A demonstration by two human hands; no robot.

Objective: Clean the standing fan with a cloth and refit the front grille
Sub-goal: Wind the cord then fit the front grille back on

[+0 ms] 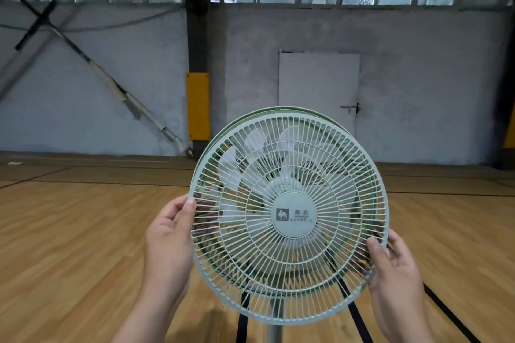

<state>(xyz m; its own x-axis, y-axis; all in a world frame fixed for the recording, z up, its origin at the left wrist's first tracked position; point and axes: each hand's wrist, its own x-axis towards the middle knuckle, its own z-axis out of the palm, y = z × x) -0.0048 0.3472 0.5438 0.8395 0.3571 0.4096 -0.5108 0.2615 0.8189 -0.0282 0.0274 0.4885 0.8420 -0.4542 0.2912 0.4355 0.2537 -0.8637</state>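
Note:
A pale green standing fan (pixel 274 326) stands in front of me on a grey pole. Its round front grille (pixel 328 267), with a grey centre badge, sits tilted and offset in front of the rear guard (pixel 250 120), whose rim shows above it. White blades (pixel 231 167) are visible through the wires. My left hand (pixel 170 234) grips the grille's left rim, thumb on the front. My right hand (pixel 390 267) grips the lower right rim, thumb over the wires. No cloth is in sight.
A wooden sports-hall floor (pixel 83 231) with black lines spreads all around. A grey wall with a white door (pixel 317 83), a yellow pad (pixel 198 106) on a dark column and diagonal braces stands behind.

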